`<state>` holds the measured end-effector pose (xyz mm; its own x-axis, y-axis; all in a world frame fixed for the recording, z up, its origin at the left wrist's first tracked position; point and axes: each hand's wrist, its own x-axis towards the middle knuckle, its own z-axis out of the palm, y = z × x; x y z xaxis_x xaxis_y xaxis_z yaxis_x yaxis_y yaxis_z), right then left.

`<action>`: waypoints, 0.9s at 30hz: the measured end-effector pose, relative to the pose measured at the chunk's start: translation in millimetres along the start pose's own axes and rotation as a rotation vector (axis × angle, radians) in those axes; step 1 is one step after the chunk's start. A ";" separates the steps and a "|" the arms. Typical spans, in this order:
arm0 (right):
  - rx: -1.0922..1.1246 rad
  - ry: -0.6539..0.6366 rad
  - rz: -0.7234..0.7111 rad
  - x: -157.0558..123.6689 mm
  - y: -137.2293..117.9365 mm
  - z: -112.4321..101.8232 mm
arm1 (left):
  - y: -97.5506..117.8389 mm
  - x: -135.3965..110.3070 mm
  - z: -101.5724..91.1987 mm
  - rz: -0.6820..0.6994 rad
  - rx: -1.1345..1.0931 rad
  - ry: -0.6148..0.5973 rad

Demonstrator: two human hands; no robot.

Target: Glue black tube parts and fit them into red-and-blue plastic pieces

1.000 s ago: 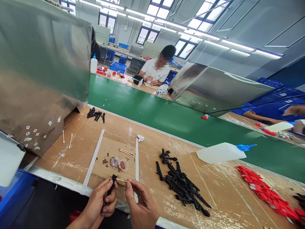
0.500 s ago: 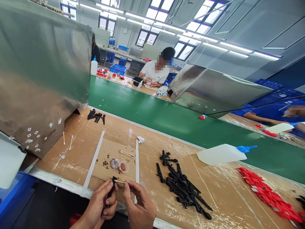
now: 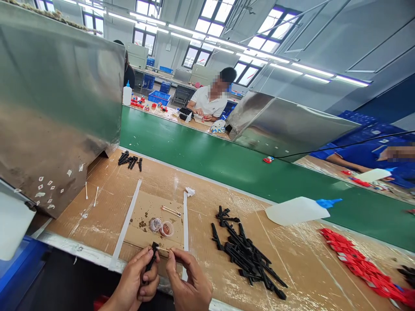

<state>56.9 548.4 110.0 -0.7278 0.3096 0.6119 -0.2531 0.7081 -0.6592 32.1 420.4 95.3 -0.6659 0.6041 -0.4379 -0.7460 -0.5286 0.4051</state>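
Observation:
My left hand is closed round a slim black plastic part, its wider head pointing up. Between thumb and fingers my right hand pinches a cotton swab, whose tip touches the head of the black part. Just beyond my hands, two small clear cups stand on a cardboard sheet: one cup looks greyish, the other cup holds something reddish-brown. More swabs lie behind the cups, and dark spots mark the cardboard to their left.
Right of my hands lies a pile of black parts; a smaller group is at the far left. A white bottle with blue nozzle lies near red parts. Metal panels flank the green belt. Co-workers sit across it.
The view has shifted slightly. Both hands keep their grip, with the swab still at the black part's head. Across the belt, a co-worker's hands have moved a little.

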 end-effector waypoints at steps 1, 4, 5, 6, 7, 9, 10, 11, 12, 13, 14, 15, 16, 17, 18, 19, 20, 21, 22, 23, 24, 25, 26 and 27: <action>-0.006 -0.002 -0.006 -0.2 0.0 -0.2 | -0.1 0.1 -0.3 0.002 -0.002 -0.002; -0.020 -0.010 -0.024 -1.6 0.4 0.4 | -0.2 0.1 -1.2 0.000 -0.010 -0.006; -0.018 -0.013 -0.021 -2.5 0.9 0.8 | -0.3 0.1 -1.4 0.000 -0.012 -0.008; -0.011 -0.014 -0.011 -3.6 1.7 1.3 | -0.3 0.2 -1.6 -0.002 -0.013 -0.006; 0.005 -0.016 0.005 -5.0 2.8 1.8 | -0.4 0.4 -1.9 -0.004 -0.016 -0.004; 0.062 -0.015 0.064 -7.4 6.2 2.4 | -0.9 1.0 -2.4 -0.007 -0.023 -0.004; 0.098 -0.006 0.111 -8.0 8.4 2.4 | -1.1 1.5 -2.6 -0.007 -0.030 -0.004; 0.133 0.007 0.171 -7.7 10.9 2.3 | -1.4 2.0 -2.9 -0.005 -0.037 -0.006; 0.163 0.024 0.246 -6.4 13.4 1.9 | -1.6 2.5 -3.1 -0.004 -0.044 -0.006; 0.179 0.044 0.322 -4.0 15.9 1.6 | -1.8 2.8 -3.3 -0.005 -0.051 -0.002; 0.177 0.055 0.392 -0.5 18.4 1.3 | -1.7 3.0 -3.4 -0.006 -0.057 0.003; 0.163 0.051 0.442 3.8 20.9 1.1 | -1.5 2.9 -3.4 -0.009 -0.061 0.010; 0.139 0.034 0.462 8.6 23.3 1.3 | -1.1 2.4 -3.4 -0.011 -0.060 0.016; 0.113 0.007 0.450 13.5 25.5 1.7 | -0.4 1.6 -3.3 -0.011 -0.054 0.022; 0.090 -0.022 0.416 18.1 27.6 2.5 | 0.3 0.4 -3.2 -0.013 -0.044 0.027; 0.072 -0.053 0.371 22.1 29.5 3.4 | 1.1 -1.2 -3.2 -0.015 -0.028 0.030; 0.059 -0.078 0.324 25.0 30.9 4.3 | 1.9 -3.1 -3.3 -0.017 -0.010 0.030; 0.046 -0.092 0.287 26.9 31.8 5.0 | 2.5 -5.3 -3.5 -0.019 0.007 0.032; 0.032 -0.100 0.268 27.5 32.1 5.2 | 2.9 -7.6 -3.8 -0.024 0.019 0.036; 0.018 -0.100 0.264 26.9 31.9 4.8 | 3.0 -10.0 -4.3 -0.029 0.025 0.043; 0.005 -0.090 0.269 25.2 31.5 3.5 | 2.9 -12.5 -5.0 -0.035 0.025 0.053; -0.008 -0.075 0.277 22.7 31.0 1.5 | 2.7 -14.8 -5.8 -0.039 0.020 0.063; -0.021 -0.062 0.285 19.5 31.1 -1.5 | 2.3 -17.0 -6.8 -0.045 0.014 0.072; -0.047 -0.051 0.284 16.0 32.2 -5.4 | 2.0 -19.1 -8.0 -0.049 0.007 0.074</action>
<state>40.5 579.6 100.9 -0.7969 0.4682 0.3818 -0.0056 0.6262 -0.7796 43.2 403.1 98.1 -0.6277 0.5837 -0.5151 -0.7779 -0.4951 0.3869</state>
